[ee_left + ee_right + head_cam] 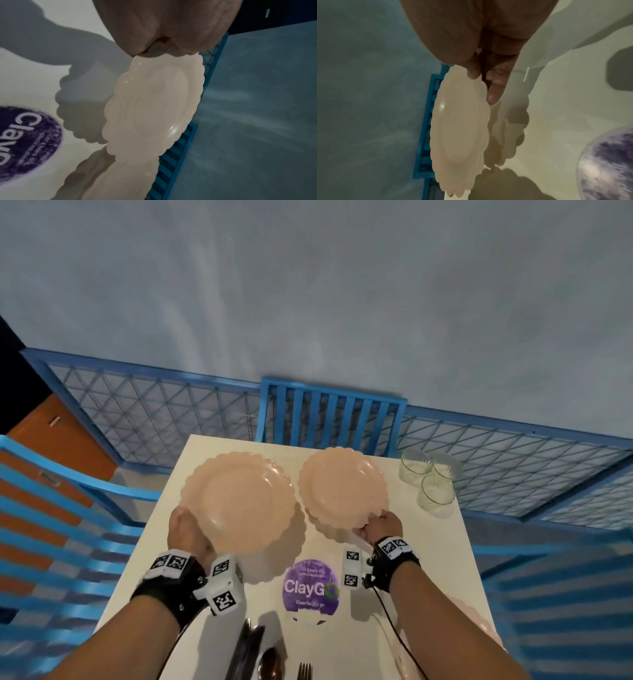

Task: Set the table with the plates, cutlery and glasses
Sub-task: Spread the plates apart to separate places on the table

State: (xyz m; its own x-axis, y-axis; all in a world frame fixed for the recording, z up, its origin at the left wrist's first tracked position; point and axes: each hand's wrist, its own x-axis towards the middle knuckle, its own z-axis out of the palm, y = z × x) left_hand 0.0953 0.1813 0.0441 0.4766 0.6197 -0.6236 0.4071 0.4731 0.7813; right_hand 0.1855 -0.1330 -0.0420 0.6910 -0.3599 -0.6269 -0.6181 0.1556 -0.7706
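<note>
I'm carrying a scalloped pink plate in each hand above the cream table (164, 563), raised so that, I judge, each can go down at its own seat. My left hand (186, 534) grips the near rim of the left plate (239, 501); my right hand (382, 527) pinches the right plate (342, 484) at its edge, thumb on top. Both plates look glossy and smooth, with wavy edges. Three clear cut-pattern glasses (428, 479) wait at the far right corner, cutlery (270, 662) at the near edge
</note>
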